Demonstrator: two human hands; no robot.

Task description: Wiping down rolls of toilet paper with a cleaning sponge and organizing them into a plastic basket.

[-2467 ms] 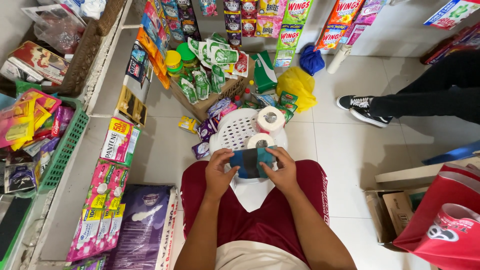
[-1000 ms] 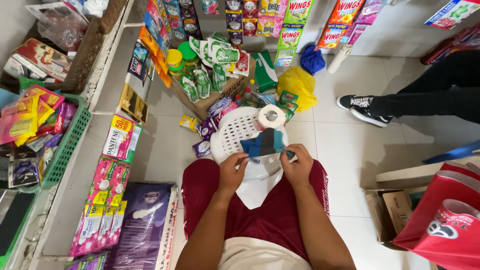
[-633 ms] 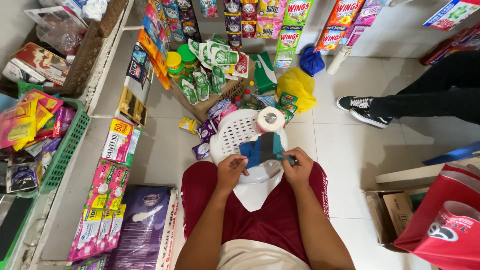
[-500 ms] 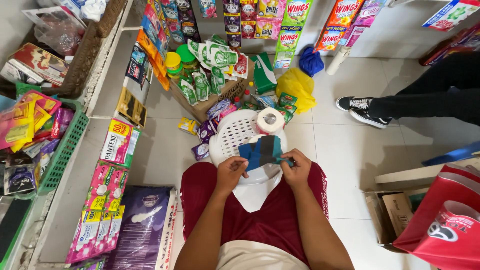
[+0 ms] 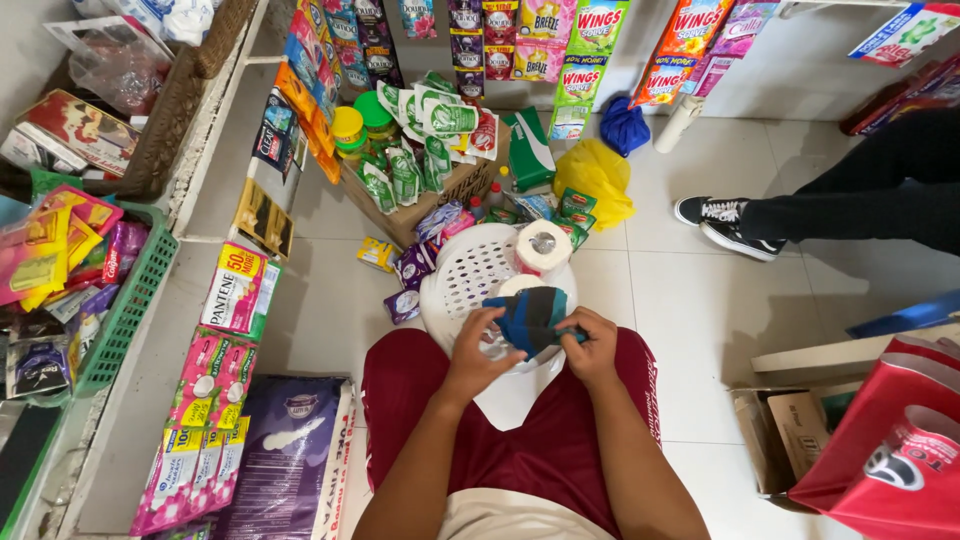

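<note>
Seated person in dark red shorts, white perforated plastic stool [image 5: 470, 275] on the floor in front of the knees. Both hands at the stool's near edge: left hand [image 5: 478, 345] and right hand [image 5: 592, 345] each closed on a folded blue-and-black striped cloth [image 5: 530, 315], held between them just above the stool. Toilet paper roll [image 5: 541, 246] stands on the stool's far side. Cardboard box of sachets [image 5: 440, 185] beyond the stool; yellow plastic bag [image 5: 598, 180] beside that box.
</note>
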